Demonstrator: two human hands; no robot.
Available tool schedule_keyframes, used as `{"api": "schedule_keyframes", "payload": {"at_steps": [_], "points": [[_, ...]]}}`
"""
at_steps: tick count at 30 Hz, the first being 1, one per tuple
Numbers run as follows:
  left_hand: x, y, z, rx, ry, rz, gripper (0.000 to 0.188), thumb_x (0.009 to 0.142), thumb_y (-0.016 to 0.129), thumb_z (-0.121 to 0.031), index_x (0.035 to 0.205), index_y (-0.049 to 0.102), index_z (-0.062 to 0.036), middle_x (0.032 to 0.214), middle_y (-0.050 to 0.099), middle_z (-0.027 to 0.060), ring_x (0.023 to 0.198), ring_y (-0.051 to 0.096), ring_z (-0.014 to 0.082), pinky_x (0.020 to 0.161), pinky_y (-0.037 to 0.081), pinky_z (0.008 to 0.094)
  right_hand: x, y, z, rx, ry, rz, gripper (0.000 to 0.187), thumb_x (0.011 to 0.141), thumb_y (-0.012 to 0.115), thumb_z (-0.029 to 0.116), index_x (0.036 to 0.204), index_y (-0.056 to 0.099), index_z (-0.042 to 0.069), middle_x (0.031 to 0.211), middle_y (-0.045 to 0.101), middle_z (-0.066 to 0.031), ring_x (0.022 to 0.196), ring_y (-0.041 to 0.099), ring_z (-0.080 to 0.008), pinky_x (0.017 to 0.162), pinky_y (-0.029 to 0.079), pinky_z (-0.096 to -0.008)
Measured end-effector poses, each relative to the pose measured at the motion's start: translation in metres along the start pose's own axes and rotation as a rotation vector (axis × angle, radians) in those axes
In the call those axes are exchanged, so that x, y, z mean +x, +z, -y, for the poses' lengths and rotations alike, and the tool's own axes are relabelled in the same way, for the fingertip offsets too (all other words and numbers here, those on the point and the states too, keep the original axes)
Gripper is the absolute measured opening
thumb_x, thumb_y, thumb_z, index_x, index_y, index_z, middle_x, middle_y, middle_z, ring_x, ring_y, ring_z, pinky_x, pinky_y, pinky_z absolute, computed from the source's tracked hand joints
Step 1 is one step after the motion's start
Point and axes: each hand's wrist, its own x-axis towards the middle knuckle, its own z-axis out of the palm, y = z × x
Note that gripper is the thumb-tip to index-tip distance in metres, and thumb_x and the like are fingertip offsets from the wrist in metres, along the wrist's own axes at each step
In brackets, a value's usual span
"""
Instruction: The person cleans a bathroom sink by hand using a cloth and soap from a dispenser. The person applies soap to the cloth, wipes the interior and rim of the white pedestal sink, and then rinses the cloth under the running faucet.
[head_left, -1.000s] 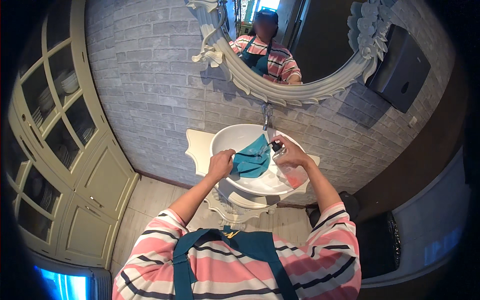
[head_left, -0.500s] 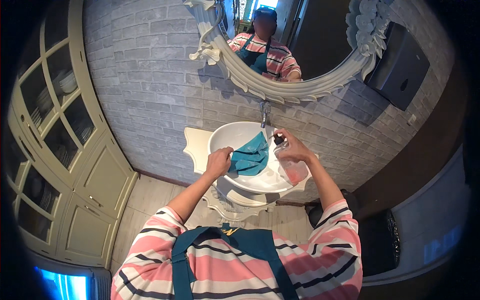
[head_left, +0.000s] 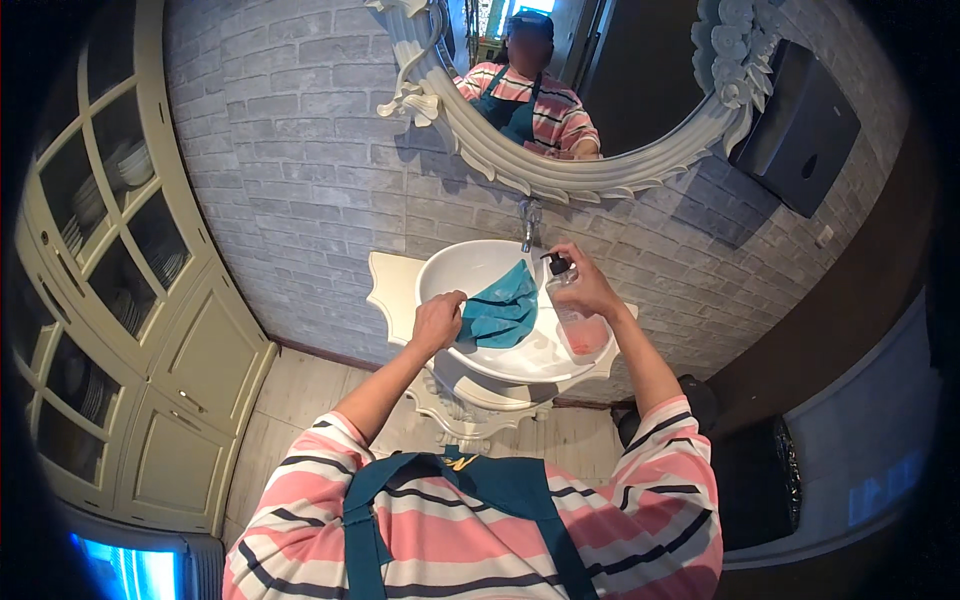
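Over the left rim of the white oval sink, my left hand is closed on the edge of a teal cloth. The cloth drapes, creased, into the bowl. My right hand grips a clear pump bottle with a black pump head and some pinkish liquid low inside. The bottle is tilted over the right part of the sink, its nozzle toward the cloth. My right fingers wrap behind the bottle, and the pump head shows beside them.
A chrome tap comes from the brick wall behind the sink, below an ornate framed mirror. The sink rests on a cream console. A dark dispenser hangs at right; a glazed cabinet with dishes stands at left.
My right fingers have shifted back from over the pump head, and the bottle has turned slightly so more of it shows. My left hand and the cloth are almost unchanged.
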Motion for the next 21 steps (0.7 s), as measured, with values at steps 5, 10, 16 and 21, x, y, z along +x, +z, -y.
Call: {"api": "schedule_keyframes", "payload": {"at_steps": [5,10,16,21], "points": [[0.000,0.000,0.000,-0.012,-0.001,0.006,0.018,0.071,0.044,-0.007,0.084,0.056,-0.0064,0.075,0.058,0.0119,0.071,0.055,0.0268,0.063,0.043,0.0373,-0.001,0.000,-0.009,-0.001,-0.108,-0.093,0.060,0.047,0.067,0.019,0.101,0.043,0.014,0.095,0.047,-0.0079,0.088,0.049,-0.0234,0.076,0.039,-0.0309],[0.001,0.005,0.000,-0.010,-0.008,0.002,0.020,0.070,0.044,-0.007,0.085,0.056,-0.0069,0.073,0.057,0.0136,0.070,0.055,0.0285,0.063,0.043,0.0383,-0.011,0.006,-0.016,0.093,0.027,0.008,0.068,0.047,0.068,0.019,0.108,0.039,0.014,0.098,0.043,-0.0107,0.093,0.044,-0.0244,0.080,0.037,-0.0316],[0.001,0.009,0.002,-0.011,0.004,-0.018,0.018,0.069,0.046,-0.007,0.084,0.056,-0.0081,0.073,0.057,0.0126,0.070,0.055,0.0282,0.061,0.042,0.0382,-0.012,-0.053,-0.038,-0.002,-0.066,-0.497,0.078,0.051,0.068,0.015,0.119,0.029,0.010,0.104,0.041,-0.0148,0.097,0.042,-0.0279,0.085,0.034,-0.0335],[0.007,0.007,-0.002,0.059,-0.024,0.058,0.018,0.071,0.048,-0.011,0.087,0.055,-0.0081,0.074,0.057,0.0127,0.071,0.055,0.0279,0.062,0.043,0.0384,-0.032,-0.087,-0.086,-0.137,0.086,-0.991,0.087,0.053,0.070,0.016,0.124,0.021,0.003,0.116,0.035,-0.0196,0.108,0.035,-0.0310,0.090,0.030,-0.0359]]}}
